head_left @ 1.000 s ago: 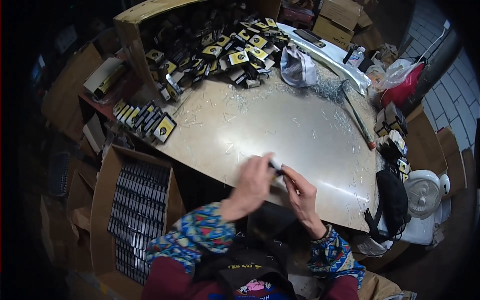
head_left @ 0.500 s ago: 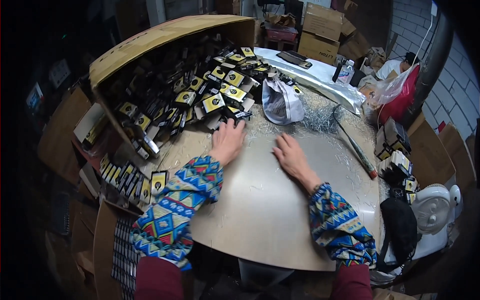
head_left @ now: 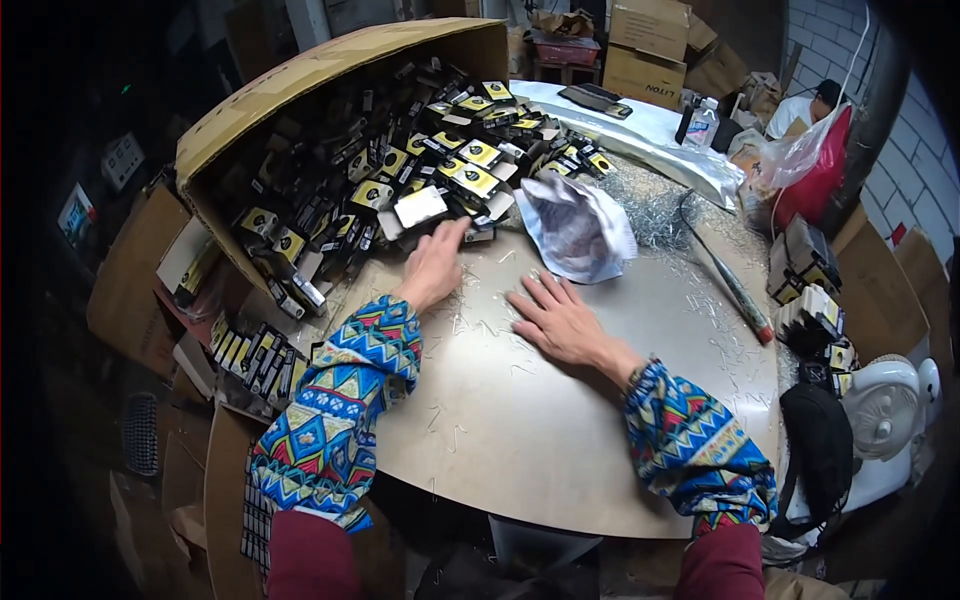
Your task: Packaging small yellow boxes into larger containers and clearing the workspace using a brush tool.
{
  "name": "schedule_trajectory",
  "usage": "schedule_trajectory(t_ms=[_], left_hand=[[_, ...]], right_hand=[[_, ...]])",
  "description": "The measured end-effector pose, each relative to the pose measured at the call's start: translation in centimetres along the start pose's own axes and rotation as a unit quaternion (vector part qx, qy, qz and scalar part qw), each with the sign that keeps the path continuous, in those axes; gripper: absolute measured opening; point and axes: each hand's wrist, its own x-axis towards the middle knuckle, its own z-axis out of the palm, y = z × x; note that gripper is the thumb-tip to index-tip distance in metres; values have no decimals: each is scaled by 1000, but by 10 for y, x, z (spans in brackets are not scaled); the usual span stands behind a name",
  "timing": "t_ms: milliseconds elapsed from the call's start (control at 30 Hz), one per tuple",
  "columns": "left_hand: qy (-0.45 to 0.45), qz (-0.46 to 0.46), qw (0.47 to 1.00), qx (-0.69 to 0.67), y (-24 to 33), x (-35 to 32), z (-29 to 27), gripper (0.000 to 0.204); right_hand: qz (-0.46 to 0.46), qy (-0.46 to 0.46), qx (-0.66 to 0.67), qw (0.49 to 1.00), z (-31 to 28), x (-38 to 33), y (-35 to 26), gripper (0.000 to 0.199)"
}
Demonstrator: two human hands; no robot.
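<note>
the left hand [head_left: 435,268] reached with its grip spread apart, fingertips touching a small black packet at the edge of the pile of black-and-yellow packets [head_left: 400,190] spilling from the tipped cardboard box [head_left: 300,80], which lay on its side so they slid within reach. the right hand [head_left: 560,320] lay flat and empty on the counter [head_left: 520,430], bracing, beside a crumpled bag [head_left: 580,225].

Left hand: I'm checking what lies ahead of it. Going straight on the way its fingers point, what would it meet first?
Probably the heap of small black-and-yellow packets spilling from the tipped cardboard box; the left hand already reaches its near edge.
</note>
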Motion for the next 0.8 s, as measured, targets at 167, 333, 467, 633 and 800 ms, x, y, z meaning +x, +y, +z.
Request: schedule_trajectory(t_ms=[167, 333, 467, 633, 800], left_hand=[[-94, 77, 992, 16, 44, -42, 4, 61], [-107, 159, 981, -23, 76, -104, -10, 54], [67, 156, 982, -86, 72, -100, -17, 24], [-24, 10, 999, -33, 147, -75, 12, 44], [-80, 69, 991, 81, 180, -65, 48, 46]], right_hand=[[57, -32, -1, 998, -24, -88, -8, 53], [78, -68, 22, 994, -47, -157, 5, 50], [323, 125, 35, 937, -58, -186, 65, 45], [287, 3, -29, 957, -38, -163, 33, 51], [260, 7, -14, 966, -25, -155, -36, 55]])
